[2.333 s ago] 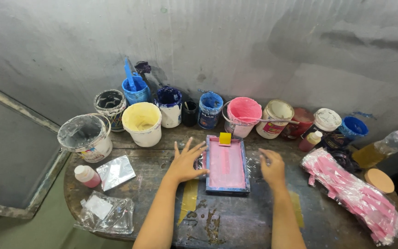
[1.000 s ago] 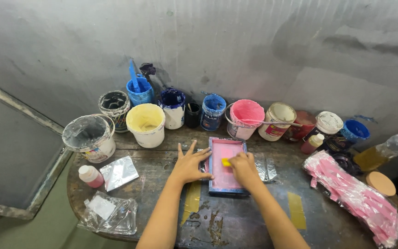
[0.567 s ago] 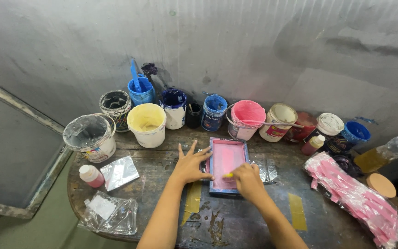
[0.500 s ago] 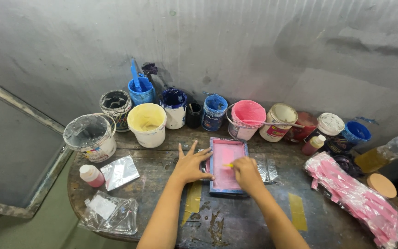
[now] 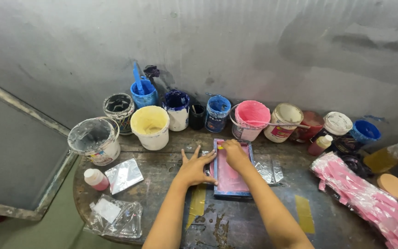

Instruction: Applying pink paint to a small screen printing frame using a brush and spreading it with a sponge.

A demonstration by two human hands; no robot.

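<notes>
Pink printing frame (image 5: pixel 230 171) under flat, spread left hand (image 5: pixel 194 167) and right hand (image 5: pixel 235 154), its grasp hidden.

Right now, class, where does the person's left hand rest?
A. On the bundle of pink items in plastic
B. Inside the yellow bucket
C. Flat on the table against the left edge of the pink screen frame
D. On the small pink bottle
C: the left hand lies spread on the table, its fingers at the left side of the pink screen frame.

The left hand (image 5: pixel 195 167) lies flat on the table (image 5: pixel 162 184), fingers against the blue-framed pink screen (image 5: pixel 231 177). The right hand (image 5: pixel 235 154) presses on the screen's far end, near the pink bucket (image 5: pixel 250 119).
</notes>
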